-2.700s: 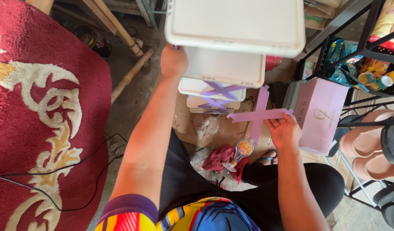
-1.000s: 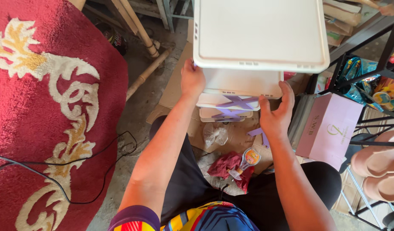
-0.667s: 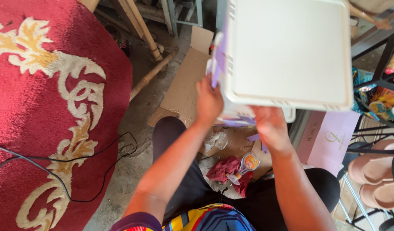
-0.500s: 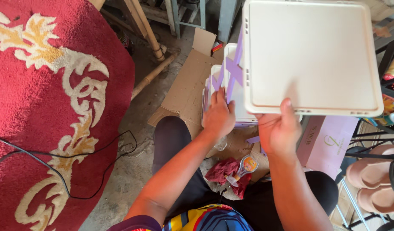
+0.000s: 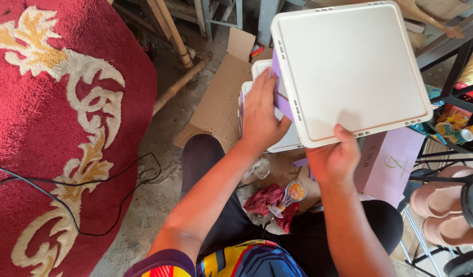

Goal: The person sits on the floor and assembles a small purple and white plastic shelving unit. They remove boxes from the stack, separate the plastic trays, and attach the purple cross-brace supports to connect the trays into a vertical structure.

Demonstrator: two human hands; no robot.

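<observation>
Right hand (image 5: pixel 333 160): gripped the near edge of a white square box (image 5: pixel 349 69), thumb laid on its top face, the other fingers curled out of sight beneath it.
Box: held up, tilted, its flat top turned to the camera, small slots along its rim; a purple strip (image 5: pixel 278 90) showed at its left edge.
Left hand (image 5: pixel 259 115): lay flat, fingers together and stretched out, against the left side of the box and on the stack (image 5: pixel 257 72) behind it, fingertips touching the purple strip.
Stack: white boxes of the same kind, mostly hidden by the raised box and the left hand; how many, I could not tell.
Cardboard (image 5: pixel 218 100): a flattened brown sheet on the floor under the stack, just left of it.
Lap: dark trousers; between the knees lay a red cloth (image 5: pixel 270 200) and a small clear bottle (image 5: pixel 288 197) with an orange label, touching the cloth.
Pink box (image 5: pixel 393 164): stood just right of the right hand.
Sandals (image 5: pixel 444 205): a pink pair on a black rack (image 5: pixel 452 77) at far right.
Rug (image 5: pixel 57 118): red with cream and gold scrollwork, filling the left; a black cable (image 5: pixel 93 205) looped across its edge onto the bare floor.
Poles (image 5: pixel 177 51): wooden, leaning behind the cardboard.
</observation>
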